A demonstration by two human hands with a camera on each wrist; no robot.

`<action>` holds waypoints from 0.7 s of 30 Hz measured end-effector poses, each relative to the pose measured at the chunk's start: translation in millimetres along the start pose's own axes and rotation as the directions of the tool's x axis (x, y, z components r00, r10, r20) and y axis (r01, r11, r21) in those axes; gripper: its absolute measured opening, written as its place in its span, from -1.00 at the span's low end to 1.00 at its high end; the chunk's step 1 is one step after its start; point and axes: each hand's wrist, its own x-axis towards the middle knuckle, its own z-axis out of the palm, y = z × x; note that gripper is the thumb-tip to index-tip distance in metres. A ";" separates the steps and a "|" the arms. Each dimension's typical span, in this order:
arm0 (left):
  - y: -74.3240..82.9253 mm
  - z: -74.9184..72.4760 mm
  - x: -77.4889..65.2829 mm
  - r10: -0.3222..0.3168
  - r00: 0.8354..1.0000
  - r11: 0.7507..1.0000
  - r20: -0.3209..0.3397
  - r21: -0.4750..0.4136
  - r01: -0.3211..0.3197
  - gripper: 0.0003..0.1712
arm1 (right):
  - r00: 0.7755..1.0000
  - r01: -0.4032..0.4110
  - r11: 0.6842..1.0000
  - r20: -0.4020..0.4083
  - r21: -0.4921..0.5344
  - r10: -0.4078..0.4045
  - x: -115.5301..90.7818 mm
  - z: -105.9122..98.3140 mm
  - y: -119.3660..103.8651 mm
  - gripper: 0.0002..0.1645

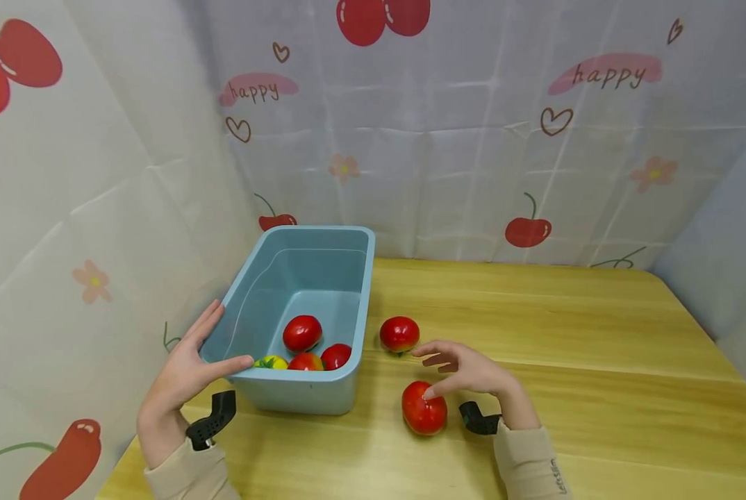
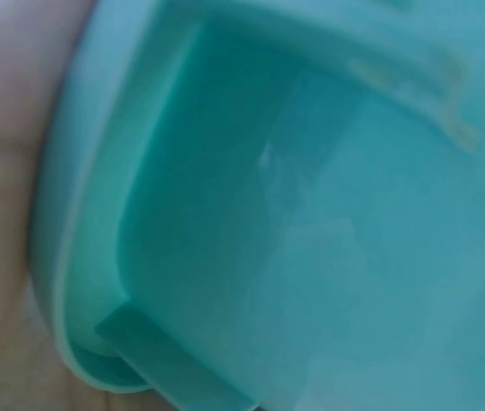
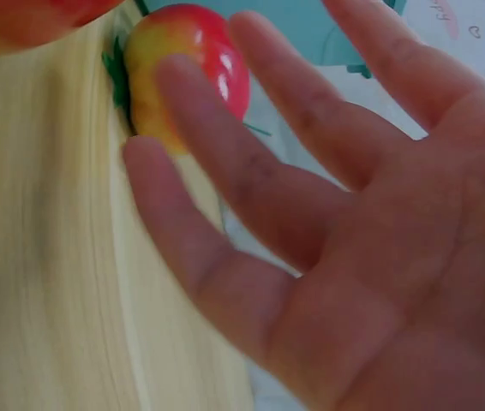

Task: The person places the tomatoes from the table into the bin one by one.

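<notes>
Cherries, brown hearts and the word "happy" run across the pale backdrop (image 1: 423, 173), and below it we have a wood-grain table (image 1: 629, 389). Over on the left side sits the blue bin (image 1: 292, 396), and the left hand (image 1: 188, 368) has hold of its near-left corner, thumb lying over the near rim, fingers along the outer left wall. Inside, three red tomatoes (image 1: 302, 333) and a yellow piece (image 1: 269, 362), all but one tucked up by the near wall! Across to the right hand (image 1: 473, 368): fingers spread and loose, nothing in its grasp, poised right at the near tomato (image 1: 423, 417) on the table. Its thumb overlaps that fruit from above; whether they touch, I can't tell. Just beyond, close to the bin's right side, rests the far tomato (image 1: 400, 333), green leaves showing in the right wrist view.
</notes>
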 end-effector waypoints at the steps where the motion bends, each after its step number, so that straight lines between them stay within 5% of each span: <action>1: 0.3 -0.1 0.2 0.000 1.000 1.000 -0.001 -0.001 0.000 0.12 | 1.000 -0.019 1.000 0.013 0.007 0.019 -0.3 -0.2 0.5 -0.28; 10: 1.1 -0.4 1.1 0.001 1.000 1.000 -0.003 -0.002 -0.001 0.12 | 0.985 -0.145 0.989 0.100 0.023 0.142 -0.3 3.0 3.1 -0.26; 21: 1.2 0.3 0.0 -0.005 1.000 1.000 -0.004 -0.004 0.005 0.13 | 0.961 -0.196 0.981 0.201 0.000 0.192 -3.4 4.2 2.6 -0.36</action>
